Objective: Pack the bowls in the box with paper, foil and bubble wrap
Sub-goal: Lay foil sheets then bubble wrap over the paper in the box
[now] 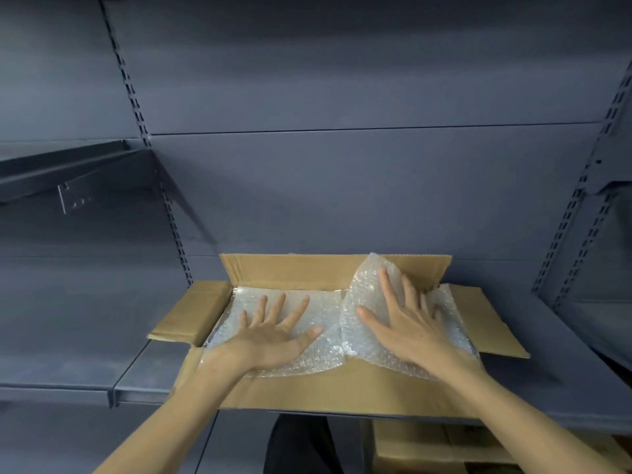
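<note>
An open cardboard box point(307, 388) sits on a dark blue-grey metal shelf point(68, 364), its 4 flaps folded outward. A sheet of bubble wrap point(321, 354) lies across the inside of the box, covering whatever is below it. No bowls, paper or foil can be seen for certain; only a thin shiny edge shows at the box's back left corner, too small to identify.

The left hand point(273, 340) lies flat on the left half of the wrap, fingers spread wide and gripping nothing, apparently pressing the sheet down so it stays level. The right hand point(407, 326) also rests open-palmed, fingers splayed, on the right half, where the wrap bulges up against the back flap point(290, 268). It seems to be flattening this raised part so the cushioning fits inside the walls.

Around the box, the shelving's back panel and slotted uprights point(136, 107) are bare. Another shelf bracket point(75, 176) juts out at upper left, well apart from the box. Below the shelf, part of a second cardboard carton point(410, 449) shows. Nothing blocks the hands; the standing back flap and the wrap's own springiness are the likely obstacles.
</note>
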